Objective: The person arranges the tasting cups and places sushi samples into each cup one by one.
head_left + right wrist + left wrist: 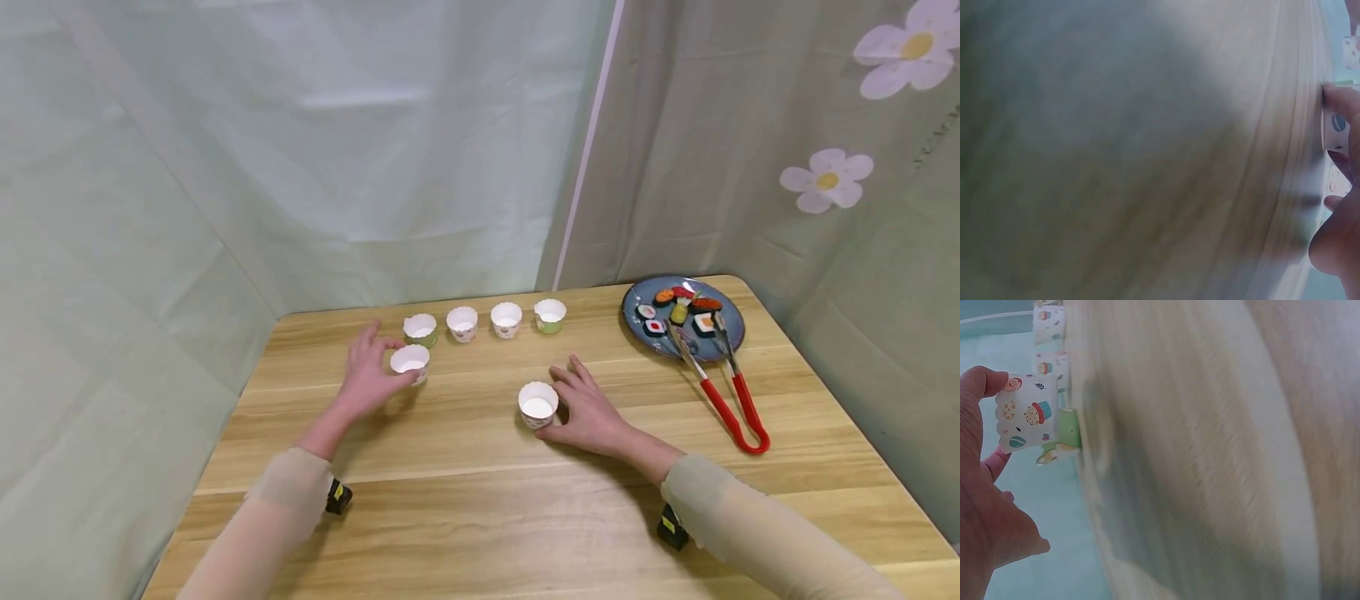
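My left hand [371, 375] pinches a white scalloped-rim baking cup [410, 360] between thumb and fingers. Cupcake prints cover that cup's side in the left wrist view, where it hangs a little off the tabletop. At mid-table my right hand [592, 417] grips another printed baking cup [537, 402] by its side, rim up, base at or very near the wood. Behind them stands a row of baking cups: a green one [420, 327] nearest my left hand, two white printed ones [462, 323] [506, 319], and another green one [551, 315] at the right end.
A blue plate [637, 333] with several sushi pieces [678, 312] stands at the table's back right. Red-handled tongs [738, 417] lie with their tips on it and handles toward me. Curtains [420, 150] hang behind the wooden table [465, 517].
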{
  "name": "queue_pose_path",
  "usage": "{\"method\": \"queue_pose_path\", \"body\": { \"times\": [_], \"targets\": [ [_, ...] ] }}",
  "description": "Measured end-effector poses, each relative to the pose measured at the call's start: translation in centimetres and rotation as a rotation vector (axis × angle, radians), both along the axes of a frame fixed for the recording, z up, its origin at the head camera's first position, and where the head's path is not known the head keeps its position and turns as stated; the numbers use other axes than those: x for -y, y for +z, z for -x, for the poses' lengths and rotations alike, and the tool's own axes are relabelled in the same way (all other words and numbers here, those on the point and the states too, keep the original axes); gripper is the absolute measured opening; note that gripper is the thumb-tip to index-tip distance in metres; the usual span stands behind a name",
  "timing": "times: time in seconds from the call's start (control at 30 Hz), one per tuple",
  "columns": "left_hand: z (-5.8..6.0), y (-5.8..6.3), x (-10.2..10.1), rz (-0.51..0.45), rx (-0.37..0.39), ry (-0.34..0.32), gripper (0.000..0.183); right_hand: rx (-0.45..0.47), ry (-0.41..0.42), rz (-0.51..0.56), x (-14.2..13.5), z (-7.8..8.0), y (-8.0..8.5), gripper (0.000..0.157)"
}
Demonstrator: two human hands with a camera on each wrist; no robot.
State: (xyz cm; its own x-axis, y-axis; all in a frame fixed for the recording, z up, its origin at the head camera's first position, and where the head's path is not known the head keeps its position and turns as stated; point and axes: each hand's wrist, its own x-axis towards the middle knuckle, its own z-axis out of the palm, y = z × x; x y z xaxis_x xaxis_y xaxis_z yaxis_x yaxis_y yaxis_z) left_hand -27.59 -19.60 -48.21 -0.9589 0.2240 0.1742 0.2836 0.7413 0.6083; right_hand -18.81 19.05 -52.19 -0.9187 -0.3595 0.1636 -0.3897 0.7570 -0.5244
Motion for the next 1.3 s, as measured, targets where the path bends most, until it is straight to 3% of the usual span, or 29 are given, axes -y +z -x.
{"method": "queue_pose_path", "body": {
  "times": [0.37,1.3],
  "targets": [
    [-0.1,-0.8,-0.5,0.000,0.043,0.006,0.057,0.015,-0.008,0.009,0.0,-0.1,0.0,0.050],
    [-0.2,-1.7,-0.1,-0.010,0.049,-0.005,0.061,0.019,-0.002,0.005,-0.1,0.0,-0.2,0.055]
  ]
}}
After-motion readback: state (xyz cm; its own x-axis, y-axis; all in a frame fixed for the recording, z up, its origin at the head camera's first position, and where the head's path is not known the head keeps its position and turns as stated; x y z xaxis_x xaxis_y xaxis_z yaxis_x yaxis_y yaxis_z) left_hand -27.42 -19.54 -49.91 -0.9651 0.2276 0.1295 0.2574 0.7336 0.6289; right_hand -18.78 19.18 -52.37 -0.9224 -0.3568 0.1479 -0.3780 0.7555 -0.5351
